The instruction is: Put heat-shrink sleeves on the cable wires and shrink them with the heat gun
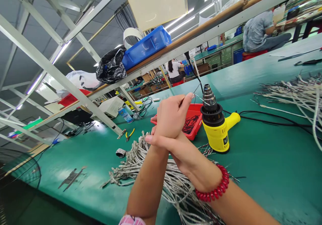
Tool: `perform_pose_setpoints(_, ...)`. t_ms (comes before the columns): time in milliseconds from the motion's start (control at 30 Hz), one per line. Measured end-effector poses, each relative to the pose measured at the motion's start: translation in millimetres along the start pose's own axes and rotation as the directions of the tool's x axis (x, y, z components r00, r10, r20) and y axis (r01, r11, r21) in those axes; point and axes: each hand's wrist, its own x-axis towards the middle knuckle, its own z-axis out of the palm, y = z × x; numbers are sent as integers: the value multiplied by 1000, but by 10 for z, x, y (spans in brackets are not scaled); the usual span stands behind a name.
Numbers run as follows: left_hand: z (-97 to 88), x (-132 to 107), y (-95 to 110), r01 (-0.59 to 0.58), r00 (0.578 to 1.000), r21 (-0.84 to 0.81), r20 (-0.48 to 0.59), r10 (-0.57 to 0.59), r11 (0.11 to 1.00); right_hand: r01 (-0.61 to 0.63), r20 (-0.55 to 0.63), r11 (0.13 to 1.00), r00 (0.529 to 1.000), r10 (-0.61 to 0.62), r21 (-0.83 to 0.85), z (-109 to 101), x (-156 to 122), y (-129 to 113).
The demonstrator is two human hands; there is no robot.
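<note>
Left hand (171, 117) near heat gun (215, 131)

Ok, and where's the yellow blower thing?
In the head view, the yellow heat gun stands nozzle-up on the green table, right of centre, just right of the red tray and the left hand.

On the worktop (88, 164): heat gun (216, 134) upright, right of centre; tray (197, 130) just left of it, small parts (190, 123) inside. Cable bundle (176, 181) in front and to the left of the heat gun, under both forearms (147, 188). Cable heap (297, 94) at far right. Pliers (130, 135) left of the tray; spray can (125, 115) behind them. Shelf (211, 25) above, toward the back: bin (148, 49) on it, bag (112, 65) to the bin's left.
</note>
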Motion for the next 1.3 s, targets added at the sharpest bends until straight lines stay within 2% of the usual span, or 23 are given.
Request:
perform_pose_setpoints(167,40,3,-45,-65,995,12,-79,66,998,-26,-10,999,1000,26,34,-17,32,-2)
perform_pose_setpoints(400,200,154,-81,-139,985,49,-100,143,989,4,-91,996,996,4,85,-113,123,-98)
perform_pose_setpoints(600,313,250,-123,-137,983,99,-110,148,986,51,-143,990,989,-31,134,-195,210,-108)
perform_pose_setpoints(767,320,267,-114,-92,975,221,-178,133,971,26,-125,987,992,-6,157,-201,216,-109)
perform_pose_setpoints(967,253,249,-147,-94,991,286,-64,117,954,4,-90,985,996,12,173,-179,192,-78)
perform_pose_setpoints(1300,275,230,-220,-141,989,78,-32,143,987,19,-105,986,994,-2,167,-187,211,-26)
